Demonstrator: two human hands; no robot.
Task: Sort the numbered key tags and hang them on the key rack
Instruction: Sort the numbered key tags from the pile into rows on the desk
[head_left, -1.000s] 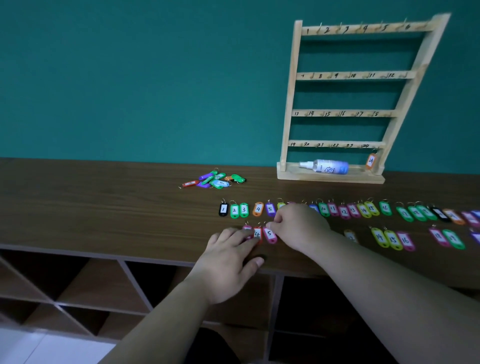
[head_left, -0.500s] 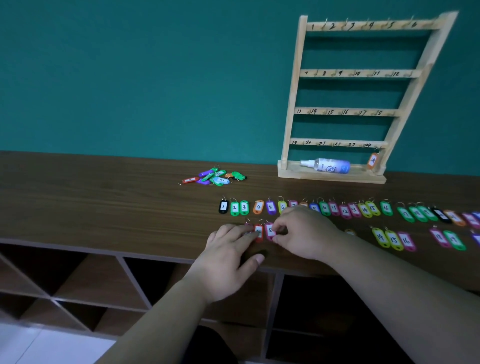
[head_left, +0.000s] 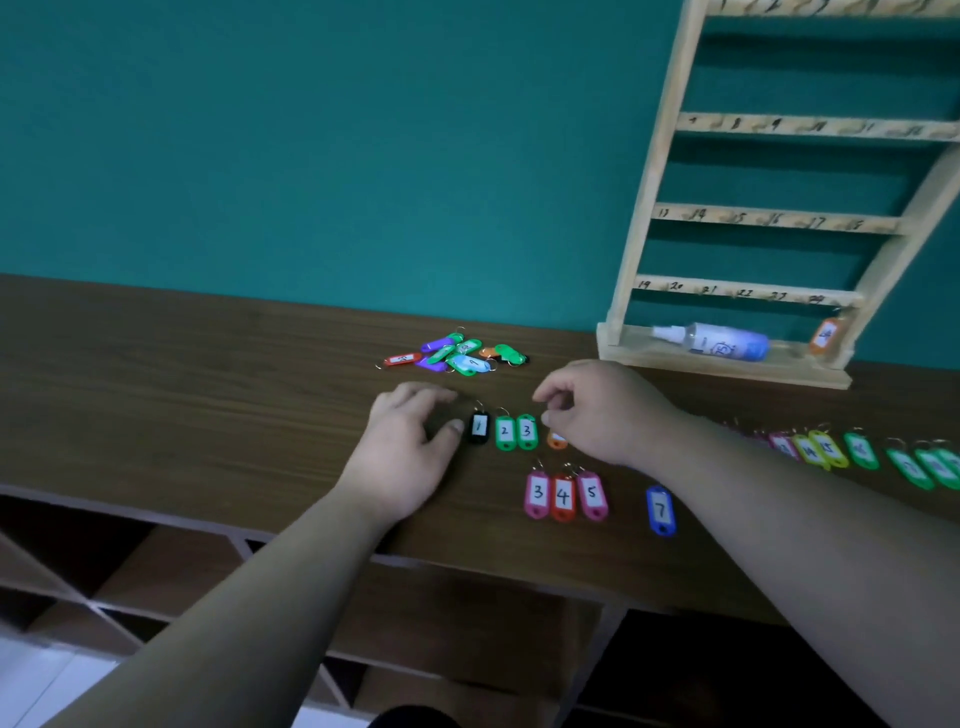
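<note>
The left hand (head_left: 410, 447) is hovering arched over the counter (head_left: 208, 415), thumb sitting just beside the black tag 1 (head_left: 478, 427), its grip loose and closing on nothing I can see. The right hand (head_left: 597, 410) is curling above the orange tag (head_left: 557, 440), thumb and forefinger narrowing, but whether that grip is pinching a ring I cannot tell. The key tags (head_left: 860, 451) are lying flat in rows along the counter, a green pair (head_left: 504, 431) next to the black one, a pink-red-pink trio (head_left: 562, 496) nearer the edge, an unsorted heap (head_left: 457, 353) behind, with the key rack (head_left: 779, 221) standing at the wall. They are looking like light, stiff plastic slips, probably slick on wood, so I'm reckoning the wire ring on top is the place to pinch, since it is going over a hook.
</note>
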